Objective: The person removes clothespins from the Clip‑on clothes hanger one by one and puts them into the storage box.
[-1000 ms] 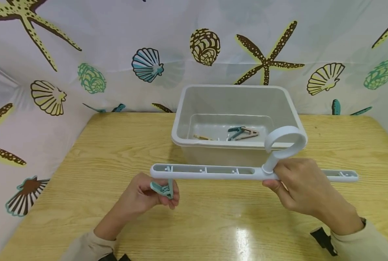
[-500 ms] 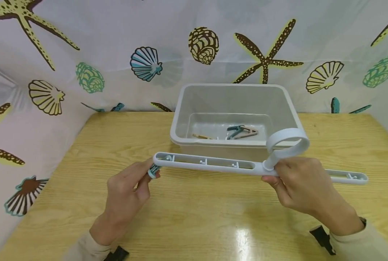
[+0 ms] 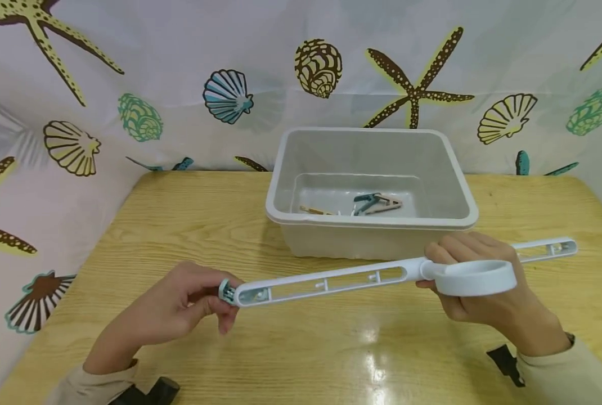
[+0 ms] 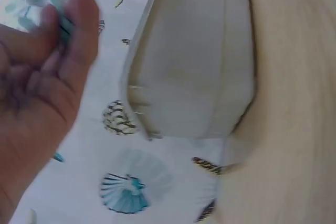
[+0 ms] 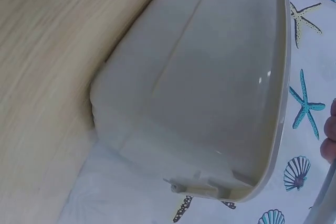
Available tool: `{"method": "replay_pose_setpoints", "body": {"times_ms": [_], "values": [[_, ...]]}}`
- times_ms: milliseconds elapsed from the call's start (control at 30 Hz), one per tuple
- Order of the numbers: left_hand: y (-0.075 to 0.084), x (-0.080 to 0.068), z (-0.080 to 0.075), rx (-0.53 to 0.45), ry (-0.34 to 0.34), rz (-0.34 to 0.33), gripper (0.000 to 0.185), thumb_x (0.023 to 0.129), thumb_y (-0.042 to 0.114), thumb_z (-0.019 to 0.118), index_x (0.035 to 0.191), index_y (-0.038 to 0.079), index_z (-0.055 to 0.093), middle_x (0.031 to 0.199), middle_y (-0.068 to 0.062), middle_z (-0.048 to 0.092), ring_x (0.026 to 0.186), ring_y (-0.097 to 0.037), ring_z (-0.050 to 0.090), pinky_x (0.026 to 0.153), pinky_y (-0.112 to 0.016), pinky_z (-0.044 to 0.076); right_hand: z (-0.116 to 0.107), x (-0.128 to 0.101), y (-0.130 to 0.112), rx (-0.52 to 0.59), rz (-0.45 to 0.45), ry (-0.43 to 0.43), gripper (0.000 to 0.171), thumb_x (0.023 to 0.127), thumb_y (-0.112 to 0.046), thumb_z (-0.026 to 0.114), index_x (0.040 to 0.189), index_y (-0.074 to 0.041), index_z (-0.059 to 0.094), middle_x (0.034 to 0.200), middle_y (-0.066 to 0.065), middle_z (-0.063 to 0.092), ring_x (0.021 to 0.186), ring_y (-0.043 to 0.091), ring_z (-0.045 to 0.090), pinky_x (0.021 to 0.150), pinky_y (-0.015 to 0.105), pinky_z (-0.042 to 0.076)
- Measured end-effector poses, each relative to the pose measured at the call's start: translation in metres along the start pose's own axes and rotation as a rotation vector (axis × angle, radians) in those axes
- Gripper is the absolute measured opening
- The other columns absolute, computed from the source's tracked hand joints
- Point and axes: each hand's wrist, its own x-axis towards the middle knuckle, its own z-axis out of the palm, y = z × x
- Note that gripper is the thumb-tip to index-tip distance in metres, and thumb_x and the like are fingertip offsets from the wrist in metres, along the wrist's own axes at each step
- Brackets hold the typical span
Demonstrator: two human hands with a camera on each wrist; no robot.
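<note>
A long white hanger bar (image 3: 326,284) with slots and a curved hook (image 3: 475,278) spans the space in front of the bin. My right hand (image 3: 483,287) grips it beside the hook. At the bar's left end, a teal clothespin (image 3: 226,291) is pinched between the thumb and fingers of my left hand (image 3: 179,306). The clothespin touches the bar's end; whether it is attached there I cannot tell. In the left wrist view the same clothespin (image 4: 64,23) shows between the fingertips, blurred. Only a few right fingertips (image 5: 329,135) appear in the right wrist view.
A pale grey plastic bin (image 3: 367,222) stands behind the bar on the wooden table (image 3: 189,219). Inside it lie a teal clothespin (image 3: 365,201), a pinkish one (image 3: 386,205) and a yellowish one (image 3: 315,210). A shell-patterned cloth (image 3: 179,62) hangs behind.
My left hand has brought the clothespin from below the bar to its left end. The bar's left end has dropped, its right end has risen, and the hook has tipped towards me.
</note>
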Motion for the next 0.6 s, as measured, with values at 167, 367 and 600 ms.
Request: {"method": "replay_pose_setpoints", "body": {"times_ms": [167,367,600], "values": [[-0.015,0.002,0.002,-0.504,-0.179,0.063,0.017,0.1,-0.003,0.037,0.103,-0.008,0.052,0.07,-0.018,0.049,0.051,-0.025,0.05,0.047,-0.031,0.049,0.0,-0.002,-0.001,0.056,0.006,-0.015,0.048,0.104,-0.04,0.037,0.077,-0.004,0.052,0.064,0.002,0.045,0.051,0.017,0.044,0.042,0.032,0.038],[0.004,0.005,0.01,0.053,0.114,0.078,0.019,0.102,0.005,0.039,0.098,0.001,0.057,0.064,-0.001,0.05,0.048,-0.009,0.045,0.048,-0.018,0.042,0.0,-0.008,0.0,0.103,0.052,-0.028,0.047,0.103,-0.044,0.035,0.084,-0.006,0.054,0.072,0.004,0.05,0.06,0.022,0.047,0.05,0.038,0.038],[0.021,0.016,0.03,0.93,0.632,0.114,0.024,0.094,-0.003,0.04,0.092,-0.003,0.064,0.07,-0.002,0.056,0.055,-0.008,0.048,0.051,-0.02,0.041,0.001,-0.003,-0.004,0.086,0.09,-0.026,0.05,0.103,-0.048,0.031,0.082,-0.009,0.053,0.074,0.006,0.046,0.063,0.023,0.042,0.05,0.039,0.031]]}}
